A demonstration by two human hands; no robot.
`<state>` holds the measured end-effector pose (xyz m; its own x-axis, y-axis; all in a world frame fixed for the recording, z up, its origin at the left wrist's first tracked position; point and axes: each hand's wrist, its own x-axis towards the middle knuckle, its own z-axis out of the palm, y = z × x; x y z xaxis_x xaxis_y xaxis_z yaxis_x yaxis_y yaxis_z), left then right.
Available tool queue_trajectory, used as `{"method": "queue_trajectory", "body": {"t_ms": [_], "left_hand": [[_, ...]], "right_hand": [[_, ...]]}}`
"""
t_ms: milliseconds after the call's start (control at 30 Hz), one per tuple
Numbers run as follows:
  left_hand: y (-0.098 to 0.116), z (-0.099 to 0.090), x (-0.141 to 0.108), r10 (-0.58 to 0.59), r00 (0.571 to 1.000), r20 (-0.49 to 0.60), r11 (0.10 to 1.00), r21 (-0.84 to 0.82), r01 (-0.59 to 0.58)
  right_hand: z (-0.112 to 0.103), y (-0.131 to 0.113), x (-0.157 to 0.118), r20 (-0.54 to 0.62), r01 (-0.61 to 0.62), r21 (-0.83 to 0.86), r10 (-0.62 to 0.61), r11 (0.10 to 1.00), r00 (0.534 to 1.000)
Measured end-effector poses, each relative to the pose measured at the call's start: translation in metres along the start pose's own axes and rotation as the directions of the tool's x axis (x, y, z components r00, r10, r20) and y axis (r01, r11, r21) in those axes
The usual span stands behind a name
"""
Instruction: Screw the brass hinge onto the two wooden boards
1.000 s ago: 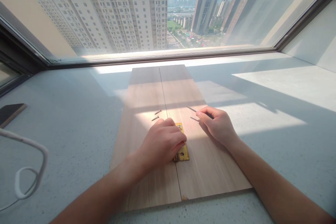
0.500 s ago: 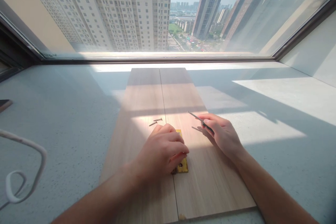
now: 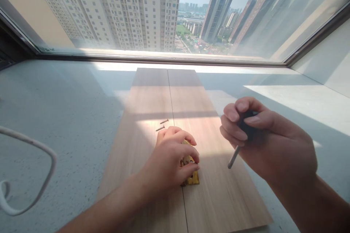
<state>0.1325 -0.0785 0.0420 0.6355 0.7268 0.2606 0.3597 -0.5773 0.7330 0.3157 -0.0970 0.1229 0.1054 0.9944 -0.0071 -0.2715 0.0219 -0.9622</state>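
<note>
A screwdriver is gripped in my right hand (image 3: 273,138), raised over the right side of the boards. Its dark handle (image 3: 248,125) sits in my curled fingers, and the metal shaft (image 3: 234,157) points down and left, its tip apart from the wood. My left hand (image 3: 173,156) bends over a yellow brass hinge (image 3: 193,179) at the seam between the boards. Its thumb and index finger come close together above the plate; what they pinch, if anything, is hidden. Part of the hinge is covered by that hand. Two screws (image 3: 164,121) lie just beyond my left fingers.
Two light wooden boards (image 3: 147,98) lie side by side on a pale speckled sill (image 3: 68,116). A white cable (image 3: 41,145) loops at the left. Behind the boards stands a window frame (image 3: 164,60), with tall buildings outside.
My right hand has lifted, come nearer and turned the screwdriver from pointing up-left to pointing down. The left hand stays at the hinge, its fingers slightly shifted.
</note>
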Motion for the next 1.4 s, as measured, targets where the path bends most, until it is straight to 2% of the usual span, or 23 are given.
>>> {"method": "queue_trajectory", "body": {"t_ms": [133,367,733,1067,1267,1400], "left_hand": [[0.0,-0.001,0.001,-0.003,1.0,0.002,1.0,-0.003,0.003],[0.005,-0.005,0.003,-0.037,0.999,0.039,0.999,0.001,0.037],[0.001,-0.003,0.002,-0.02,0.999,0.04,1.0,0.004,0.02],[0.0,-0.003,0.002,-0.018,0.999,0.031,0.999,-0.03,0.019],[0.001,-0.004,0.002,-0.012,0.999,0.035,0.999,-0.039,0.013],[0.002,-0.009,0.002,-0.025,1.0,0.018,0.998,-0.056,0.026]], "right_hand": [[0.017,0.017,-0.002,0.245,0.009,0.078,-0.028,0.997,0.969],[0.023,0.043,-0.009,0.381,0.0,0.241,-0.094,0.971,0.92],[0.021,0.05,-0.011,0.438,0.111,0.218,-0.199,0.969,0.876],[0.019,0.049,-0.014,0.486,0.136,0.149,-0.193,0.979,0.853],[0.022,0.045,-0.014,0.521,0.123,0.036,-0.124,0.992,0.844],[0.025,0.044,-0.012,0.521,0.134,0.091,-0.162,0.987,0.838]]}}
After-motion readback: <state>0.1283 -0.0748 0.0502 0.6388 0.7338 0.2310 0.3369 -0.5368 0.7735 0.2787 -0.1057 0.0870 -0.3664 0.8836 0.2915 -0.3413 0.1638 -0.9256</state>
